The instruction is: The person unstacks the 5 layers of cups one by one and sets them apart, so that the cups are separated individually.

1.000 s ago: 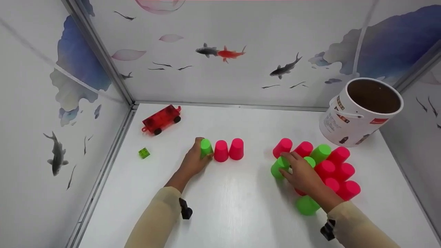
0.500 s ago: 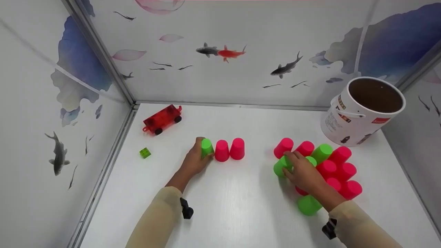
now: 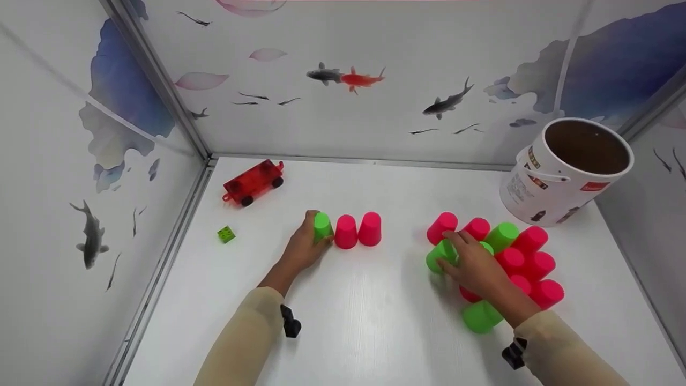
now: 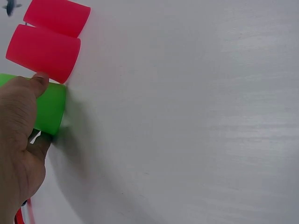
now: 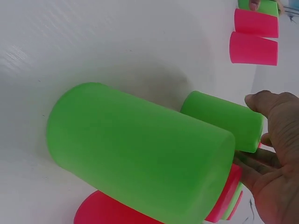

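At the left end of a short row, my left hand (image 3: pixel 302 249) grips an upside-down green cup (image 3: pixel 322 227). Two pink-red cups stand beside it, the nearer pink-red cup (image 3: pixel 346 232) right up against it. In the left wrist view, the thumb lies on one side of the green cup (image 4: pixel 50 109) and a finger shows on the other. My right hand (image 3: pixel 476 265) holds another green cup (image 3: pixel 440 256) at the left of a cluster, thumb and fingers around its upper end. The right wrist view shows this green cup (image 5: pixel 222 121) behind a larger-looking green cup (image 5: pixel 140 151).
Several pink-red cups (image 3: pixel 540 264) and a few green ones crowd the right side, partly hidden by my right hand. A white bucket (image 3: pixel 528 195) stands behind them. A red toy wagon (image 3: pixel 253 183) and a small green block (image 3: pixel 226 234) lie at left. Printed walls enclose the table.
Both hands keep their grips. The right hand's green cup has shifted very slightly right and back, and the head view has tilted a little.
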`<action>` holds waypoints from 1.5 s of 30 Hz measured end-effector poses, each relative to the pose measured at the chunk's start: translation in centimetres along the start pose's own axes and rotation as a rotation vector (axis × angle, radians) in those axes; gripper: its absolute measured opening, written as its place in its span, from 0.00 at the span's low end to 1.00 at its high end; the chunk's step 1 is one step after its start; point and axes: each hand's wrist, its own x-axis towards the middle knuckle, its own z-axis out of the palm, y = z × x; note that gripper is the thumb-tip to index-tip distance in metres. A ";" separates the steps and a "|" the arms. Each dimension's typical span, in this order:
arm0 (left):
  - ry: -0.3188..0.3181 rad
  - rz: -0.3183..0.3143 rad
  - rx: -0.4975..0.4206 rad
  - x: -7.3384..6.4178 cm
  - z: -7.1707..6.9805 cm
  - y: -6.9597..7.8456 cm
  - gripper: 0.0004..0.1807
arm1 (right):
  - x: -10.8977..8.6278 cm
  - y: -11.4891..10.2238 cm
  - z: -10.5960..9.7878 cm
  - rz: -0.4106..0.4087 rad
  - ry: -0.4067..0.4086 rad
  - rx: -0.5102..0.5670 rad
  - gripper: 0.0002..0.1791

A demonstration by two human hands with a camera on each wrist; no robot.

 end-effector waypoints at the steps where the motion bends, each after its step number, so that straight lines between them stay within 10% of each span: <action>1: 0.001 0.002 0.002 0.0 0.0 0.0 0.36 | 0.0 -0.2 -0.1 -0.016 0.021 -0.014 0.47; 12: 0.008 0.001 -0.004 -0.1 0.1 0.0 0.36 | 2.6 -4.8 0.9 -0.211 0.286 -0.046 0.35; 26: 0.010 0.005 0.008 0.0 0.1 -0.1 0.35 | 7.3 -9.0 5.0 -0.096 0.122 0.196 0.44; 45: 0.007 0.001 0.023 0.0 0.1 0.0 0.37 | 9.5 -11.0 7.6 -0.030 0.108 0.327 0.43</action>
